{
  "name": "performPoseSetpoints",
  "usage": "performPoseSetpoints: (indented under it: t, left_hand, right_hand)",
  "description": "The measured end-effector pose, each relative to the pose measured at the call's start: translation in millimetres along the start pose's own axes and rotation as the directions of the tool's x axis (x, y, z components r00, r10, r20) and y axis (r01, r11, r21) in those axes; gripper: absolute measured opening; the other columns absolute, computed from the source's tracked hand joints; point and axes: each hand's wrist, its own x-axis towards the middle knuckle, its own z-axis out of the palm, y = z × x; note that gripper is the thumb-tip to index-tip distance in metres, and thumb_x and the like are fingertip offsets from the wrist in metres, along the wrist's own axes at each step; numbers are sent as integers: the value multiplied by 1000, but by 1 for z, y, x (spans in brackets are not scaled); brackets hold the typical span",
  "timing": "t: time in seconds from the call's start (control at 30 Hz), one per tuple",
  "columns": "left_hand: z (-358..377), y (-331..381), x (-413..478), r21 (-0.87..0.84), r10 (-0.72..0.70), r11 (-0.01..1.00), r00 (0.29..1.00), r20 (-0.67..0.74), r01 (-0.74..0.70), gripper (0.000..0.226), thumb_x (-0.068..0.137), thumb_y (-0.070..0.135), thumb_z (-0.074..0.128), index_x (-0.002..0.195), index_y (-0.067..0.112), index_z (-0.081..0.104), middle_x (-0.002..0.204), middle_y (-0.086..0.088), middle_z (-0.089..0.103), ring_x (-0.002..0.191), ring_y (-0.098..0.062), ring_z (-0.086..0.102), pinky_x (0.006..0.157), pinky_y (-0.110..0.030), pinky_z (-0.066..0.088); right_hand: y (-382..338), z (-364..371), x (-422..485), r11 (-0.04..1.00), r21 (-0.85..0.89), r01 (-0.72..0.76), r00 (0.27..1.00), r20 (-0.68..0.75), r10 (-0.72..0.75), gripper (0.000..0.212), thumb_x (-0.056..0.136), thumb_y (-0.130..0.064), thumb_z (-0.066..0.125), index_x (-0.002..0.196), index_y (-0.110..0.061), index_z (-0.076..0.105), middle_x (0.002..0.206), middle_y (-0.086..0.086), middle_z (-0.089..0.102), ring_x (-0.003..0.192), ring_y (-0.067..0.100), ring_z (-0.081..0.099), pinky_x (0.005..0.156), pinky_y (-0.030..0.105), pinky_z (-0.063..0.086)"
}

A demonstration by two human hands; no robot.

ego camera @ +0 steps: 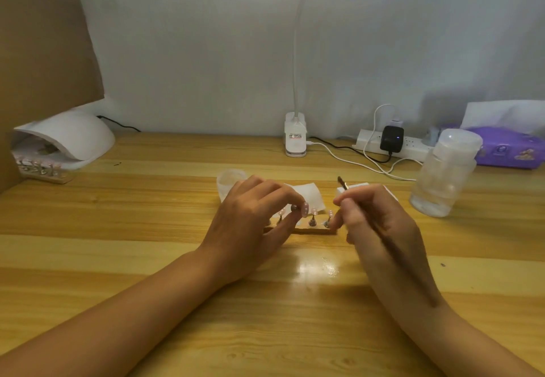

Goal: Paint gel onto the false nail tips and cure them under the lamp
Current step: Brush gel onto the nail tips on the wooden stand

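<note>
The strip (309, 231) of nail tips (314, 210) lies crosswise between the hands, long axis left to right. The left hand (250, 223) pinches one tip (304, 209) standing on it; the right hand (380, 229) grips the brush (343, 184), its end pointing away, beside the strip's right end. The lamp (67, 137) sits far left, nearer the left hand.

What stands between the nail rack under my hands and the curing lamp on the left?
Nothing lies on the desk along the way from the nail rack to the curing lamp. But a second rack of nail tips sits at the lamp's mouth, so it would likely need moving first.
</note>
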Motion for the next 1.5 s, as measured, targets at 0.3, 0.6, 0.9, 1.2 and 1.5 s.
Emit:
performPoseSetpoints:
  t: [0.3, 0.6, 0.9, 1.2, 1.5]
  left_hand:
    - [-4, 8, 1, 43, 66, 997, 998, -7, -66, 15, 89, 23, 66, 99, 13, 70, 89, 8, 70, 83, -13, 62, 78, -32, 45]
    - [-2, 12, 0, 66, 108, 992, 994, 29, -110, 22, 90, 26, 66, 105, 10, 67, 92, 9, 72, 87, -12, 65, 84, -28, 43]
    - [-3, 12, 0, 73, -4, 997, 992, 124, -5, 40, 82, 40, 67, 112, 14, 65, 103, 7, 69, 99, -16, 61, 87, -32, 46]
    - [2, 3, -3, 179, -231, 966, 938, 257, 189, 48, 80, 49, 59, 119, 26, 47, 93, 14, 58, 86, -10, 51, 83, -32, 40]
    - [2, 2, -2, 180, -260, 960, 921, 291, 214, 36, 80, 50, 53, 108, 27, 52, 92, 15, 57, 85, -9, 51, 84, -33, 42]
  right_hand:
    - [8, 10, -6, 911, -341, 230, 973, 95, -210, 48, 77, -28, 72, 119, -28, 47, 105, -24, 57, 93, 1, 56, 81, 26, 49]
    - [13, 9, -4, 905, -345, 249, 969, 79, -236, 55, 79, -18, 80, 120, -31, 45, 103, -26, 54, 91, 2, 58, 77, 26, 52]
    - [14, 9, -3, 921, -300, 246, 969, 64, -238, 51, 79, -13, 78, 115, -31, 47, 98, -24, 58, 87, 3, 58, 74, 40, 53]
    - [15, 8, -2, 924, -317, 214, 977, 59, -206, 55, 77, -10, 79, 114, -34, 45, 94, -25, 57, 84, 5, 57, 73, 42, 53]
    - [16, 9, -2, 909, -350, 225, 974, 80, -210, 51, 77, -13, 79, 115, -29, 49, 95, -26, 56, 87, 11, 59, 74, 45, 52]
